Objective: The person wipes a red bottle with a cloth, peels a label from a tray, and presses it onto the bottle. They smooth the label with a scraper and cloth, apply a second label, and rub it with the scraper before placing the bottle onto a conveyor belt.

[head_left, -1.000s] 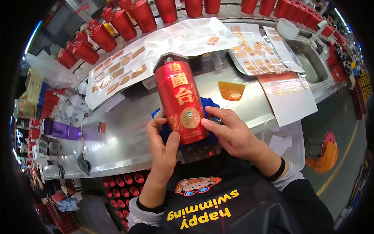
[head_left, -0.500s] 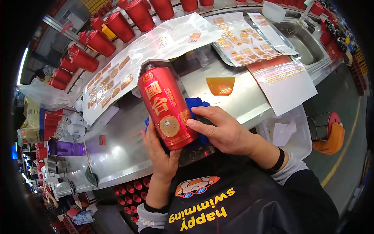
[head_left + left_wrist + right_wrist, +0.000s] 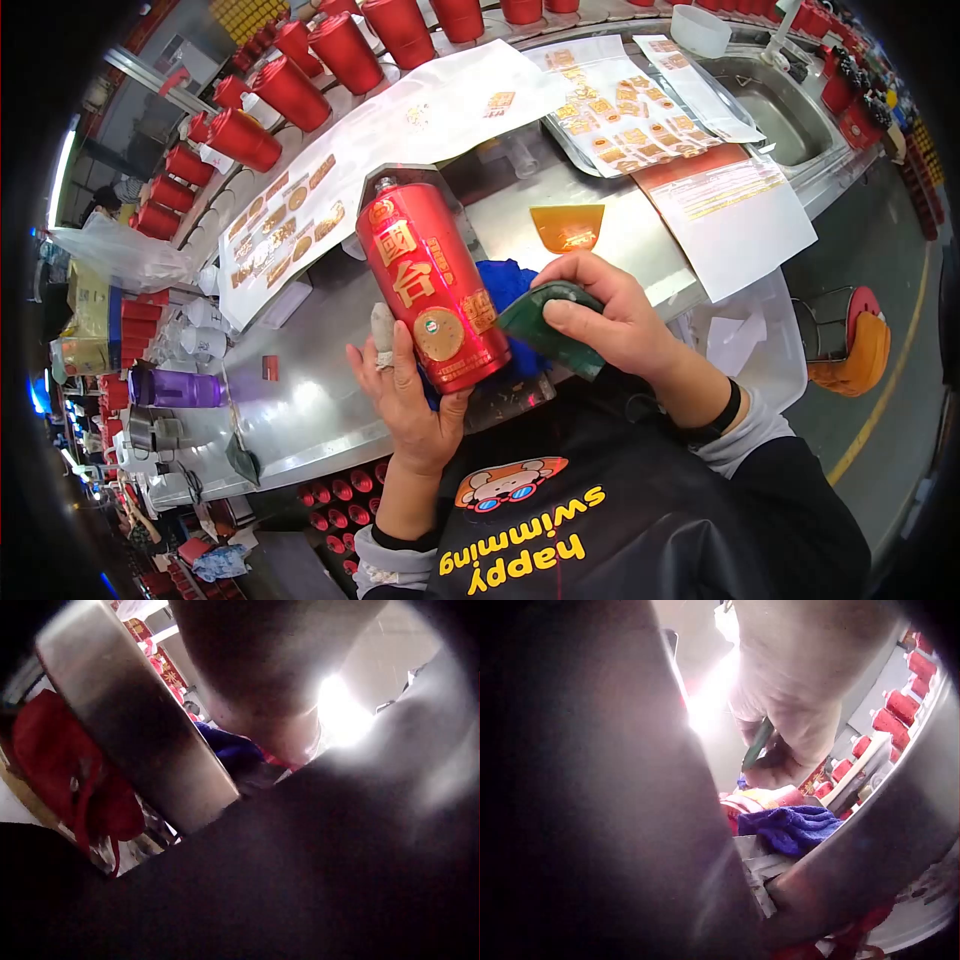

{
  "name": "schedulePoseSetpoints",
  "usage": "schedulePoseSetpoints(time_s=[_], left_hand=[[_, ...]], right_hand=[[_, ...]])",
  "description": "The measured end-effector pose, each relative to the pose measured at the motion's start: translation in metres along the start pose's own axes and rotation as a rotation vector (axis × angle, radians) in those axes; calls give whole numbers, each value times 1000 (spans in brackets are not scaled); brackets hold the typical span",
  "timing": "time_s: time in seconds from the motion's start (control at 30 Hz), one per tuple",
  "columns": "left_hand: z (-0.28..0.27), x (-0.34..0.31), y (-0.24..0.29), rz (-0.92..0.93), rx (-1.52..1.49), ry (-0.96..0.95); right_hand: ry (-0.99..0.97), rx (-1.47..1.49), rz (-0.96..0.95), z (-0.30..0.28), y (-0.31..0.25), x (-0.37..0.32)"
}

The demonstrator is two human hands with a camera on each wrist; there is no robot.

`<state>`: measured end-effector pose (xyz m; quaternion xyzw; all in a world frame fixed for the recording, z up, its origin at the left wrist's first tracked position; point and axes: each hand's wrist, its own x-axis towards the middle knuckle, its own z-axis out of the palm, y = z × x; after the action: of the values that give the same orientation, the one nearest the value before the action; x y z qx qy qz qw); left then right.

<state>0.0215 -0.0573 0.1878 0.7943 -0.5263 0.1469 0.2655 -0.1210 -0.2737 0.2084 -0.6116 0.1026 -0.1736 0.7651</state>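
A red bottle (image 3: 425,285) with gold characters and a round gold label lies tilted on a blue cloth (image 3: 500,285). My left hand (image 3: 415,410) supports its lower left side, thumb by the base, with a pale cover on one finger. My right hand (image 3: 615,320) pinches a dark green flat scraper (image 3: 550,318) between thumb and fingers, just right of the bottle's lower end. The right wrist view shows the green scraper (image 3: 758,742) edge-on in the hand (image 3: 795,712), above the blue cloth (image 3: 791,827). In the left wrist view the bottle's hold is hidden.
An amber scraper (image 3: 567,228) lies on the metal table (image 3: 320,400). Sticker sheets (image 3: 300,215) and a tray (image 3: 590,165) of gold stickers are beyond. Red bottles (image 3: 345,52) line the back. A sink (image 3: 780,110) stands at right, a purple cup (image 3: 180,388) at left.
My right hand has left the bottle's side and now holds the green scraper. The bottle has turned a little and shifted left compared with a second ago; my left hand stays at its base.
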Motion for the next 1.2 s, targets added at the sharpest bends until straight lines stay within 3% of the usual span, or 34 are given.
schedulePoseSetpoints(time_s=[0.33,0.53,1.03,1.13,1.2], left_hand=[[7,-2,3,-46,-119,65],[-5,8,12,165,69,80],[-14,23,17,310,185,5],[-8,20,18,280,179,21],[-8,18,15,278,93,45]], right_hand=[[-93,-63,-10,1,8,9],[-147,-118,-53,0,8,11],[-70,-40,113,-7,2,7],[-61,-54,97,-5,0,9],[-33,-210,-113,0,0,14]])
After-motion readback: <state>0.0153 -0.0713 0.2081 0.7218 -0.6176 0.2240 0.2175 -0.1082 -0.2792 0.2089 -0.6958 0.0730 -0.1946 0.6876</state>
